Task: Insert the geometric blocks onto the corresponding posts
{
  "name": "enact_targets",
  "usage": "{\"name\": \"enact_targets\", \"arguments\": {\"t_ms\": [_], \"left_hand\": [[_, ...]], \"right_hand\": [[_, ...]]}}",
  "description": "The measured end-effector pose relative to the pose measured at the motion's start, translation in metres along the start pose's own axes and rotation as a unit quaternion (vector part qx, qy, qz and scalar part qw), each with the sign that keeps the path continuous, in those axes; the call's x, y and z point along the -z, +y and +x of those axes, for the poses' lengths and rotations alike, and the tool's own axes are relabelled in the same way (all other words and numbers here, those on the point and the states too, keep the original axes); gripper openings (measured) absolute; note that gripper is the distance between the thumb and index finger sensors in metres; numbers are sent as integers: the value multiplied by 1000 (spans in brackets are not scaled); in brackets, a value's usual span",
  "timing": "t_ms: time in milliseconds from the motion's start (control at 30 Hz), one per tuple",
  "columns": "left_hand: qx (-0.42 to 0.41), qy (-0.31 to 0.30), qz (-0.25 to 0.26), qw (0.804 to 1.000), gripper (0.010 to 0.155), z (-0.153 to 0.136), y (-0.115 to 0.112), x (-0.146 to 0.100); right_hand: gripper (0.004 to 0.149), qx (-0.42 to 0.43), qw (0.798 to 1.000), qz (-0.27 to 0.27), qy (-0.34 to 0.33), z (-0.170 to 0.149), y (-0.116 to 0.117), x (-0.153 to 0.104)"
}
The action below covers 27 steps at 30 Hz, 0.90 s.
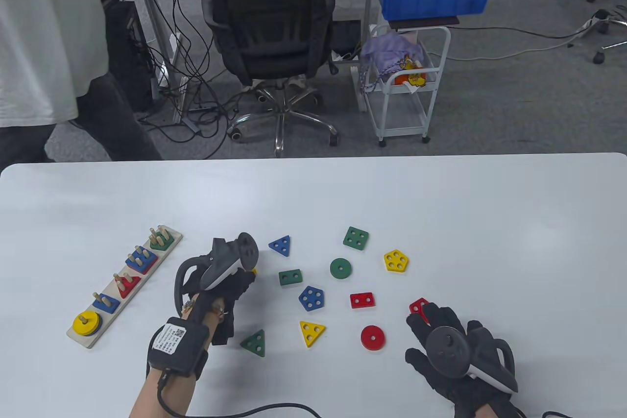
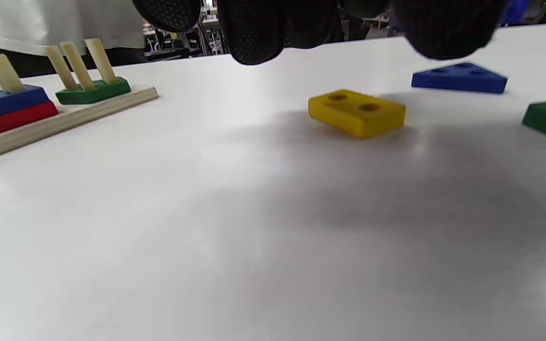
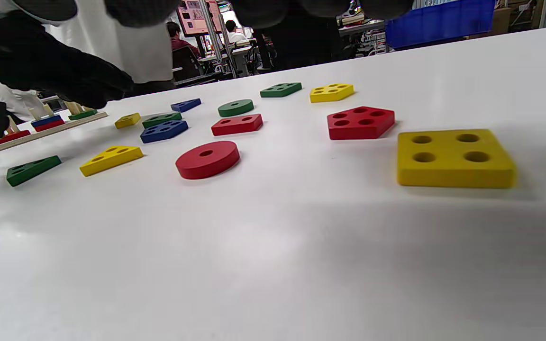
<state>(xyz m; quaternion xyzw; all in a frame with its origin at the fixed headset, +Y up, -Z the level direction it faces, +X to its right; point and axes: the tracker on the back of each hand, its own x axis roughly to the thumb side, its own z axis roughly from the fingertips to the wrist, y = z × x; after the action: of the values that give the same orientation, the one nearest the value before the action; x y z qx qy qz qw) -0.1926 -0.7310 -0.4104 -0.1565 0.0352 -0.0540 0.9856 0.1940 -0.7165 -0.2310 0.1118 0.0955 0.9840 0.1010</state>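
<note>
The wooden peg board point(image 1: 166, 247) lies at the left with several blocks on its posts. My left hand point(image 1: 245, 277) hovers open over a yellow two-hole rectangle point(image 2: 357, 112). Its fingertips point(image 2: 254, 33) hang just above the block without touching it. The hand hides the block in the table view. My right hand point(image 1: 431, 332) is spread open, palm down. A yellow four-hole square point(image 3: 455, 157) lies on the table below it, hidden in the table view. A red pentagon point(image 1: 418, 306) lies at its fingertips and also shows in the right wrist view point(image 3: 360, 122).
Loose blocks lie between the hands: blue triangle point(image 1: 280, 245), green rectangle point(image 1: 290, 277), blue pentagon point(image 1: 311, 298), green circle point(image 1: 340, 268), red rectangle point(image 1: 362, 300), red circle point(image 1: 373, 337), yellow triangle point(image 1: 311, 332), green triangle point(image 1: 254, 343), green square point(image 1: 356, 238), yellow pentagon point(image 1: 396, 261).
</note>
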Motion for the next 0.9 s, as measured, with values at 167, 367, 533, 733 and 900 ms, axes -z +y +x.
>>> {"name": "enact_targets", "arguments": {"t_ms": [167, 367, 533, 733, 900], "left_hand": [[26, 27, -20, 999, 71, 9, -13, 19], [47, 38, 6, 998, 61, 12, -16, 21], [55, 29, 25, 998, 60, 13, -18, 20], [43, 4, 52, 998, 61, -2, -9, 7], [26, -6, 92, 995, 62, -33, 7, -15]], "right_hand": [[65, 1, 1000, 0, 0, 0, 0, 0], [66, 4, 1000, 1, 4, -1, 0, 0], [66, 3, 1000, 2, 4, -1, -1, 0], [65, 4, 1000, 1, 5, -2, -1, 0], [65, 4, 1000, 5, 5, -1, -1, 0]]}}
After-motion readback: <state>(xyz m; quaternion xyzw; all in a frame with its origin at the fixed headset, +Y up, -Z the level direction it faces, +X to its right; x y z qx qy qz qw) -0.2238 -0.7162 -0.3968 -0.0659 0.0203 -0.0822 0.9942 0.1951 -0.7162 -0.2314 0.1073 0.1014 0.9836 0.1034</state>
